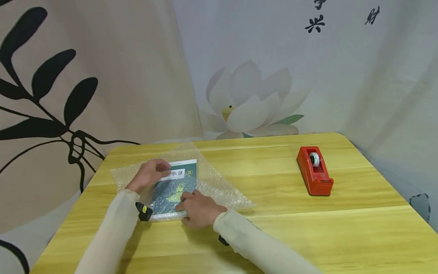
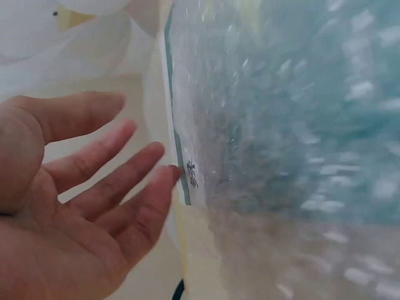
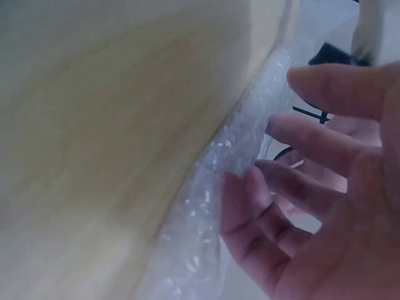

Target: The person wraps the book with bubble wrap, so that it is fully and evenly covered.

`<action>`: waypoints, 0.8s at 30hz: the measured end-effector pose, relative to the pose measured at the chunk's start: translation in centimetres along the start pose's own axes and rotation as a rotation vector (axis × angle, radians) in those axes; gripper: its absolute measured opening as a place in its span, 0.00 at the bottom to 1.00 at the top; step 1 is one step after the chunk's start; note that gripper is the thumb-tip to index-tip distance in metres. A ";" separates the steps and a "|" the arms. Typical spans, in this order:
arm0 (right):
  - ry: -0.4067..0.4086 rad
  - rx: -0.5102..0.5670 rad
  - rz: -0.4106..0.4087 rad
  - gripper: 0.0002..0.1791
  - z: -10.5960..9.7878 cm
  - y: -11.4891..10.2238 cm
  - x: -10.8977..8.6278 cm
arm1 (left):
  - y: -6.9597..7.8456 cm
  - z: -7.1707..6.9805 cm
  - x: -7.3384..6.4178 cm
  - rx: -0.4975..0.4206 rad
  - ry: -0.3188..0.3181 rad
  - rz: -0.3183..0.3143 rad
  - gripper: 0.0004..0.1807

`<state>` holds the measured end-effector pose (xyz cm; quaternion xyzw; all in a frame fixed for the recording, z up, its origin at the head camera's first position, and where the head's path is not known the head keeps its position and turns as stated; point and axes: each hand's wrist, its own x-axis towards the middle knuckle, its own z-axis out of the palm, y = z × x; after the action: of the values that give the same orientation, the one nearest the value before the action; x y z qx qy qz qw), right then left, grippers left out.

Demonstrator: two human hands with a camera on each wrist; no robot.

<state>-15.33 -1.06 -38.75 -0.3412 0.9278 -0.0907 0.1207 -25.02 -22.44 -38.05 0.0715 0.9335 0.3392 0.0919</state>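
Note:
A teal book [image 1: 174,190] with a white title label lies on the left part of the table. Clear bubble wrap [image 1: 219,182] spreads out beneath it and also covers at least part of its cover, as the left wrist view shows. My left hand [image 1: 150,176] is at the book's upper left, its fingers loosely bent; in the left wrist view the fingertips [image 2: 172,175] come close to the book's edge, and contact is hard to tell. My right hand [image 1: 202,210] rests at the lower right corner. Its fingertips [image 3: 231,200] touch the bubble wrap, fingers relaxed.
A red tape dispenser [image 1: 313,171] with a small roll stands on the right side of the wooden table [image 1: 359,236]. Behind the table hangs a cloth backdrop [image 1: 147,76] printed with leaves and a lotus.

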 end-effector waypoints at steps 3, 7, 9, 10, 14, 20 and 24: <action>0.006 0.017 0.011 0.23 0.0 0.1 0.0 | 0.0 -0.1 1.6 -0.015 0.015 -0.011 0.20; 0.013 0.028 0.025 0.22 0.1 0.0 0.1 | -0.3 -0.4 3.5 -0.004 0.034 -0.035 0.22; 0.017 0.022 0.030 0.22 0.2 0.0 0.2 | -0.5 -0.5 4.3 0.010 0.044 -0.051 0.22; 0.019 0.021 0.030 0.22 0.2 -0.1 0.2 | -0.6 -0.6 4.6 0.005 0.044 -0.070 0.23; 0.021 0.008 0.029 0.21 0.4 -0.1 0.5 | -1.1 -0.6 5.6 -0.027 0.034 -0.139 0.26; 0.032 0.011 0.032 0.21 0.4 0.0 0.6 | -2.1 -0.3 6.8 -0.073 0.020 -0.200 0.31; 0.033 0.011 0.042 0.21 0.5 0.0 0.6 | -2.7 0.0 7.3 -0.065 0.011 -0.199 0.34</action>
<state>-15.64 -1.47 -39.36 -0.3194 0.9361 -0.0989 0.1090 -32.32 -23.07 -40.74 -0.0264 0.9250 0.3588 0.1221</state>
